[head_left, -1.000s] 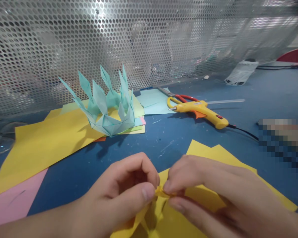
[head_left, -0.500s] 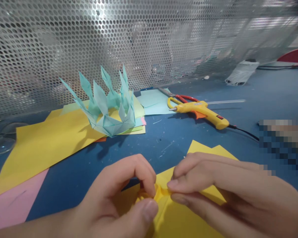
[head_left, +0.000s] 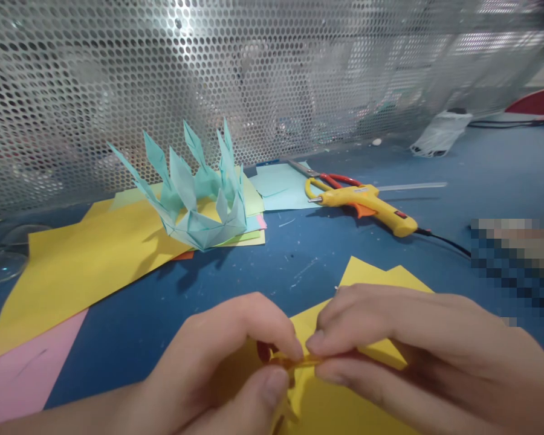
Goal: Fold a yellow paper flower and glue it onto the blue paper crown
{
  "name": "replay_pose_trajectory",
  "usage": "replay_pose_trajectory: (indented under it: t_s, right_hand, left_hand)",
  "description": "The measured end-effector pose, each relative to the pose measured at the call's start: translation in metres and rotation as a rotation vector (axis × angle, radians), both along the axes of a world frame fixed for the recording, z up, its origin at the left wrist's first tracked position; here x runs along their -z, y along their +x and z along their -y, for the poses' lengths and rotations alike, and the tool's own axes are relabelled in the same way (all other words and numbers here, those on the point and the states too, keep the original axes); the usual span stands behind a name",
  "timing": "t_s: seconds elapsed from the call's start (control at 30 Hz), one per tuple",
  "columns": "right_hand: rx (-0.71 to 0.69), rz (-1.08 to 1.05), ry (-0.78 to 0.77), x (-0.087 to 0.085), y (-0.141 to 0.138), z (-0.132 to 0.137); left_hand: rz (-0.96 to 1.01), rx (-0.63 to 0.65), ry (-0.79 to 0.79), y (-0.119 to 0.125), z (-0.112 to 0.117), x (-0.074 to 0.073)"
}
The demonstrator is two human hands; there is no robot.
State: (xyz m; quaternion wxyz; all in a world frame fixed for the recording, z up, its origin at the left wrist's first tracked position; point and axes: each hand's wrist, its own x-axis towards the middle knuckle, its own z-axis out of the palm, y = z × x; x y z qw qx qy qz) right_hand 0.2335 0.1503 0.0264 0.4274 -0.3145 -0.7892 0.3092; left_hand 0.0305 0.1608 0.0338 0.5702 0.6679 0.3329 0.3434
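Note:
Between my two hands is a small folded piece of yellow paper, mostly hidden by the fingers. My left hand pinches its left part between thumb and curled index finger. The right end is held by my right hand, thumb below and fingers on top. Larger sheets of yellow paper lie on the table right under both hands. Beyond them stands a pale turquoise folded-paper crown with tall pointed tips, resting on stacked paper.
A yellow glue gun with a clear glue stick lies at right, beside red-handled scissors and light blue paper. Yellow sheets and pink paper are on the left. A perforated metal panel stands behind.
My left index finger has come down and to the right, nearer my right fingertips. The folded paper between the hands now looks flatter and is pinched tighter. The rest stays in place.

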Motion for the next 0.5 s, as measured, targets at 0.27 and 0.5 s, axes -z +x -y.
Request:
replay_pose_trajectory:
  t_s: [0.27, 0.5]
  right_hand:
    - [-0.003, -0.052, 0.059, 0.010, 0.003, 0.006]
    - [0.046, 0.121, 0.252, 0.013, 0.010, 0.007]
  left_hand:
    - [-0.021, 0.005, 0.085, -0.012, 0.008, 0.013]
    - [-0.056, -0.004, 0.312, -0.022, 0.011, 0.016]
